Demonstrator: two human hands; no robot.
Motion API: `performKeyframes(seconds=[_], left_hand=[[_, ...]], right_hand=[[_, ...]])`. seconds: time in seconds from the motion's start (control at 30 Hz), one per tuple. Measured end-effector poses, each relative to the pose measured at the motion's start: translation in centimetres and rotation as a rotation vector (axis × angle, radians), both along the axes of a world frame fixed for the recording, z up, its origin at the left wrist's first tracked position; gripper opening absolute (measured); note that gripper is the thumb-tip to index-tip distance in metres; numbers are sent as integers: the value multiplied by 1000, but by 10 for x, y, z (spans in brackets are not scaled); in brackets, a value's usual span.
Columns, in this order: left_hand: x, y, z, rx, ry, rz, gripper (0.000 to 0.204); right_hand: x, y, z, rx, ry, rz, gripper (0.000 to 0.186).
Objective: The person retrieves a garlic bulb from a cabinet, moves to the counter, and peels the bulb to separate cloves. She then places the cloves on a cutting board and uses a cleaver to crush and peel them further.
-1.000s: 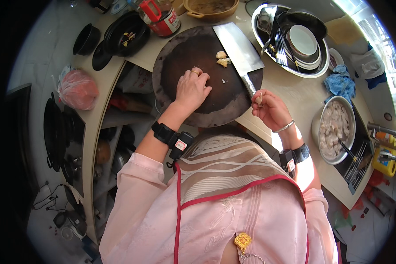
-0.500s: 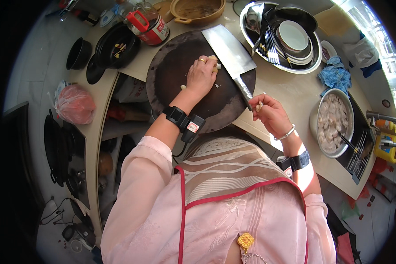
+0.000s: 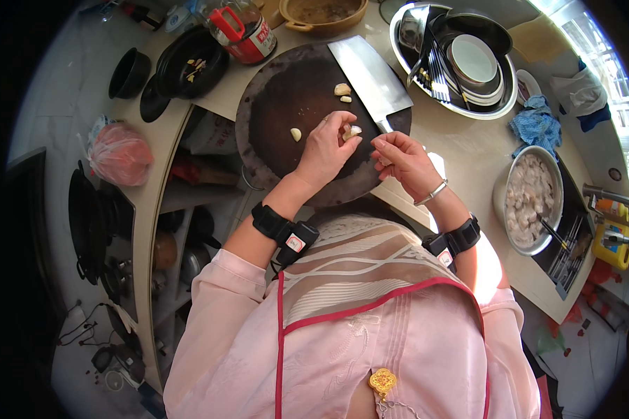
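Above the near part of a round, dark chopping board (image 3: 258,157), my left hand (image 3: 323,152) pinches a garlic clove (image 3: 355,130) between thumb and fingers. Just to its right my right hand (image 3: 407,166) is closed, its thumb and fingertips pressed together; whatever lies between them is hidden. A broad cleaver (image 3: 372,78) lies flat across the board's right side, its handle partly behind my right hand. Two more garlic cloves (image 3: 342,89) rest near the blade, and a single peeled clove (image 3: 295,134) lies left of my left hand.
Behind the board stand a red-capped jug (image 3: 248,42) and a clay pot (image 3: 307,26). A black pan (image 3: 178,73) sits to the left. At right are a metal basin of dishes (image 3: 493,110), a blue cloth (image 3: 536,126) and a bowl of pale pieces in liquid (image 3: 531,199).
My left hand has drawn back toward me, uncovering the cloves near the cleaver, and now pinches one. My right hand has moved left and up, close to my left hand.
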State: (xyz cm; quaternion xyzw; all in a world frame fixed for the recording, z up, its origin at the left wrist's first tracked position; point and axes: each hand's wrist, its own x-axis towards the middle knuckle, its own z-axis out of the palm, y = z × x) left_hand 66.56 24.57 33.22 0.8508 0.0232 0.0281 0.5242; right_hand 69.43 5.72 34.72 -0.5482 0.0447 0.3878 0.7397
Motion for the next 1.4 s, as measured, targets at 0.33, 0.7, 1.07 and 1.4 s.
performKeyframes(seconds=[0.33, 0.7, 1.07, 1.4], left_hand=[[-15, -15, 19, 33, 4, -137, 26], [-23, -14, 18, -183, 85, -132, 22], [-24, -15, 17, -412, 181, -144, 18], [-25, -6, 23, -881, 448, -142, 19]], right_hand=[[3, 10, -6, -85, -76, 8, 22], [1, -1, -4, -44, -74, -26, 21], [0, 1, 7, -97, -135, -33, 17], [-3, -3, 12, -13, -48, 9, 15]])
